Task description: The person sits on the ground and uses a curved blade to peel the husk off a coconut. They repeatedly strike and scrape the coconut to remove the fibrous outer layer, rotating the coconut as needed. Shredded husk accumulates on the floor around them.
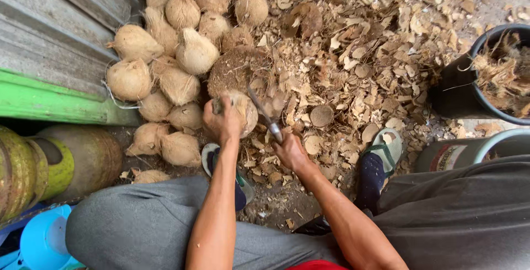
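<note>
Grey-trousered knees (138, 220) frame both forearms. Beyond them a husked coconut (243, 110) sits on a round chopping stump (234, 68), under the left hand (222, 121), whose fingers curl tight over its near side. Right hand (290, 151) has its fingers wrapped shut around the handle of a knife (262, 113), the blade angled against the coconut's right edge. More coconuts (171, 55) pile up left; husk chips (359, 66) litter the ground; a black bucket (458, 91) stands right.
</note>
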